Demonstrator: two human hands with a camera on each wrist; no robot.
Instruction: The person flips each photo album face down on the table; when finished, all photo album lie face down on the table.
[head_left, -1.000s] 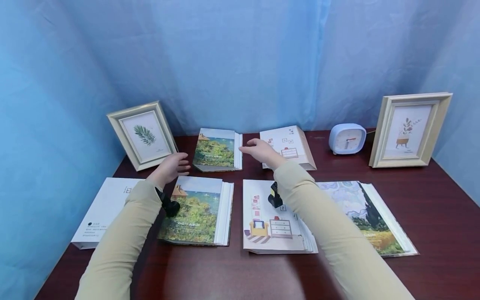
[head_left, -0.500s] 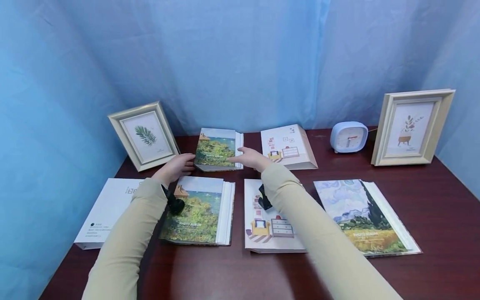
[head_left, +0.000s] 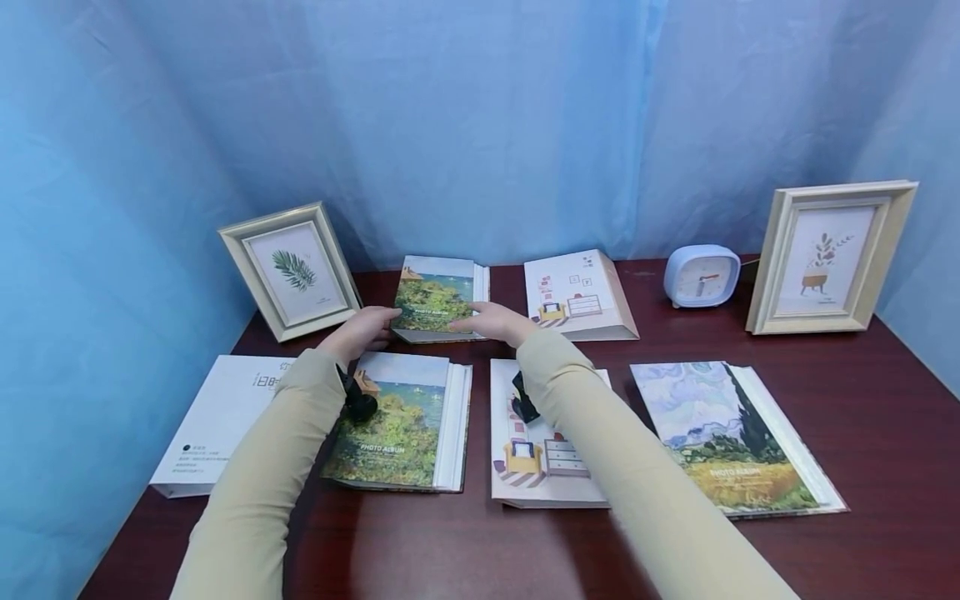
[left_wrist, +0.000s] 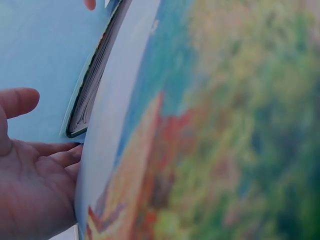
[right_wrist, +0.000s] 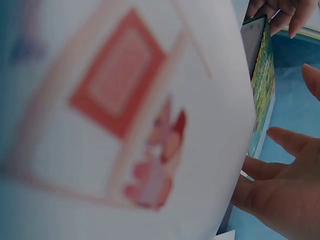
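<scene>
A small photo album (head_left: 435,300) with a painted seaside garden cover lies at the back of the table. My left hand (head_left: 365,329) is at its left edge. In the left wrist view, the fingers reach the corner of the small album (left_wrist: 97,70), with the thumb held apart. My right hand (head_left: 497,322) overlaps the album's right front part, its thumb over the cover. The right wrist view shows the fingers (right_wrist: 287,140) spread and mostly straight beside the album's edge (right_wrist: 264,95). Parts of the fingers are hidden behind the blurred nearer albums.
Nearer me lie a larger garden album (head_left: 397,433), a furniture-print album (head_left: 517,467), a landscape album (head_left: 738,442) and a white album (head_left: 225,417). Another furniture-print album (head_left: 577,292) lies behind. A leaf picture frame (head_left: 292,271), a blue clock (head_left: 702,276) and a plant picture frame (head_left: 828,258) stand at the sides.
Both hands have come in towards the small album, the left moving right to its left edge and the right moving left and down over its right side. The album lies in place.
</scene>
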